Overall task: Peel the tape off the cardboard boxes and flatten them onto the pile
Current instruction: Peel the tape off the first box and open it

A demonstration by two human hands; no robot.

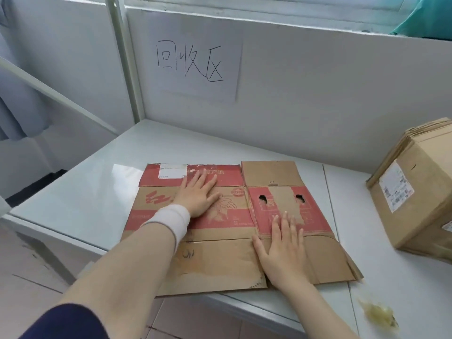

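Your left hand and right hand press the flattened red-printed corrugated box against the glossy white surface, fingers straight and slightly spread.

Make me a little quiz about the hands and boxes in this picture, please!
1. True or false: the left hand and the right hand both press flat on the flattened red-and-brown cardboard box.
2. Where does the unflattened brown cardboard box stand?
A) to the right of the flattened one
B) on top of the flattened one
C) on the floor
3. Fill the gap: the crumpled tape wad lies on the ___.

Key: 1 true; 2 A; 3 table.
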